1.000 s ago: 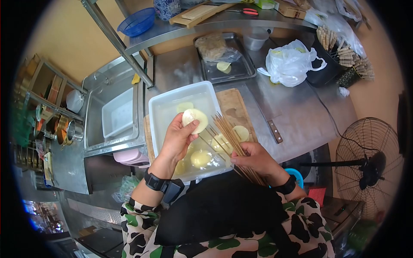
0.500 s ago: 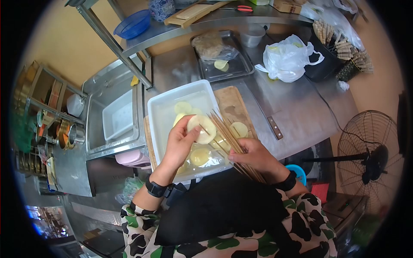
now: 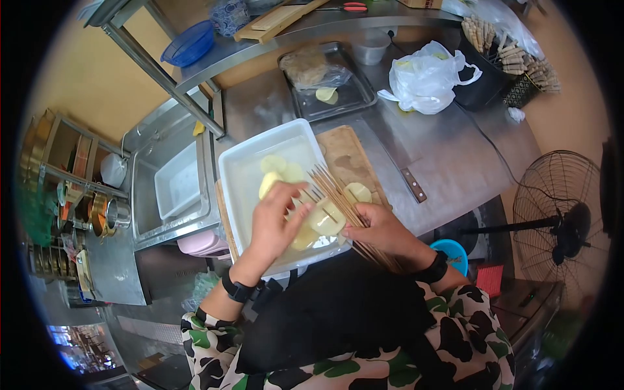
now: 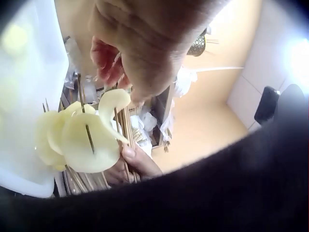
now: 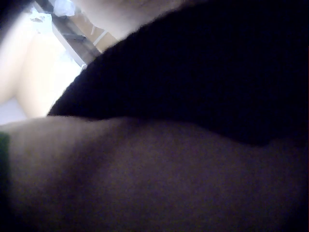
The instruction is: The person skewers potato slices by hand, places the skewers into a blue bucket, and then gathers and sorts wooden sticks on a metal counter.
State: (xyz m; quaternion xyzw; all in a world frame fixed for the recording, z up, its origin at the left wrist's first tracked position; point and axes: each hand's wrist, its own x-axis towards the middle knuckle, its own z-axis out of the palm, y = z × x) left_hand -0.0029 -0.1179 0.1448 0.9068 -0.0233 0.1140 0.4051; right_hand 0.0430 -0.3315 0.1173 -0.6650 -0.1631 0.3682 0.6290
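My right hand (image 3: 383, 232) grips a bundle of thin wooden skewers (image 3: 337, 190), their points leaning up and left over a white tub (image 3: 237, 170). Pale yellow potato slices (image 4: 99, 157) are threaded on several of the skewers, as the left wrist view shows. One potato slice (image 3: 326, 220) sits low on a skewer, close to the right fingertips. Beside the skewer points hovers my left hand (image 3: 276, 218), thumb and fingers apart, with nothing between them. More potato slices (image 3: 273, 162) lie in the tub's water. A dark sleeve or apron fills most of the right wrist view.
Beneath the tub is a wooden cutting board (image 3: 348, 149), with a knife (image 3: 411, 182) to its right. A dark tray (image 3: 328, 107) and a white plastic bag (image 3: 426, 81) stand farther back. The sink (image 3: 146, 162) is on the left, a fan (image 3: 565, 218) on the right.
The left hand has pushed a potato slice onto a skewer and let go of it. The slice now sits lower, near the right hand. The right hand still holds the skewers.
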